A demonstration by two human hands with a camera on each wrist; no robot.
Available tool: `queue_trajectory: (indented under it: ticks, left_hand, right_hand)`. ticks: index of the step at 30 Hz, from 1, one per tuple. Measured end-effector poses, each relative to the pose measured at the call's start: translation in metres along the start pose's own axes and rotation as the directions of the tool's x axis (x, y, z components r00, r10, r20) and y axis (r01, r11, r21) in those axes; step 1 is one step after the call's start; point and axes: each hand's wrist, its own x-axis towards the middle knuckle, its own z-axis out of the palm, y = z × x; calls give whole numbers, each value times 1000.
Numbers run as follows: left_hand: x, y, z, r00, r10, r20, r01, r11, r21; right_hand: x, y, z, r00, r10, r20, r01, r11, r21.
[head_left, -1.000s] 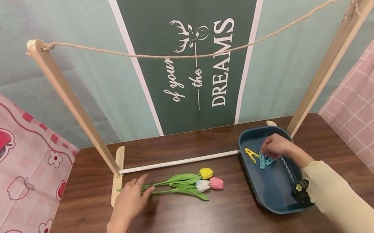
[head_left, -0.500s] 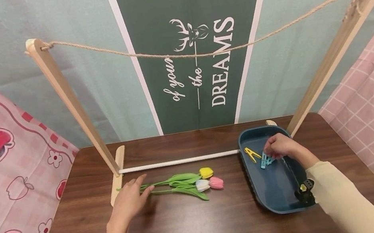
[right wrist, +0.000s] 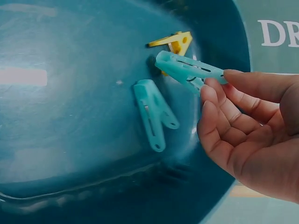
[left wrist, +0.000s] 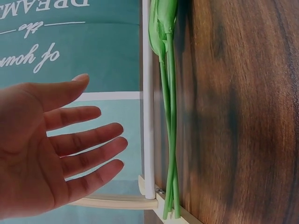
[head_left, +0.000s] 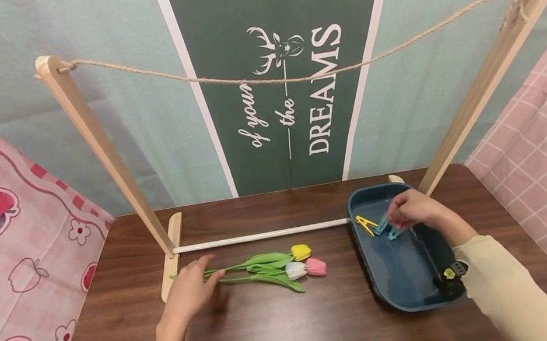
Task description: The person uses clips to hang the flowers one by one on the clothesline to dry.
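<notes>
In the right wrist view, my right hand (right wrist: 261, 121) pinches a light-blue clothespin (right wrist: 187, 65) by its handle ends between thumb and fingers. This is over a dark blue plastic tray (head_left: 399, 287). A second light-blue clothespin (right wrist: 150, 114) lies on the tray's floor, beside a yellow clothespin (right wrist: 180, 44) that the held one partly covers. My left hand (head_left: 188, 292) hovers with spread, relaxed fingers by the stems of the artificial tulips (head_left: 271, 262). One bloom is yellow, one white, one pink. The left wrist view shows nothing in that palm, with the green stems (left wrist: 172, 116) beside the fingers.
A wooden frame straddles the tabletop (head_left: 297, 332), with a left post (head_left: 100, 149) and a right post (head_left: 489, 85). Twine (head_left: 286, 80) sags between their tops. A white rod (head_left: 262, 236) runs low behind the tulips. Printed cloths surround the table.
My right hand has shifted a little to the right, and the pinched clothespin has swung away from the other light-blue one. My left hand and the tulips stay in place.
</notes>
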Motion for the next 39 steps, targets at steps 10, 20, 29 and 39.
queue_trajectory:
  ticks: [10,20,29,39]
  left_hand:
    - [3,4,1,1000,8,-10,-8,999,-31]
    - [10,22,6,1000,7,22,-6,996,-88]
    - [13,37,9,999,45,25,-41,989,-140]
    - [16,52,13,994,108,30,-101,979,-177]
  right_hand:
    - [-11,-17,-8,1000,-28,11,27,999,31]
    - [-19,-32,-10,996,-84,29,84,996,7]
    - [-25,-55,-4,989,-142,39,142,990,-5]
    - [-25,-79,18,961,-266,73,267,964,-12]
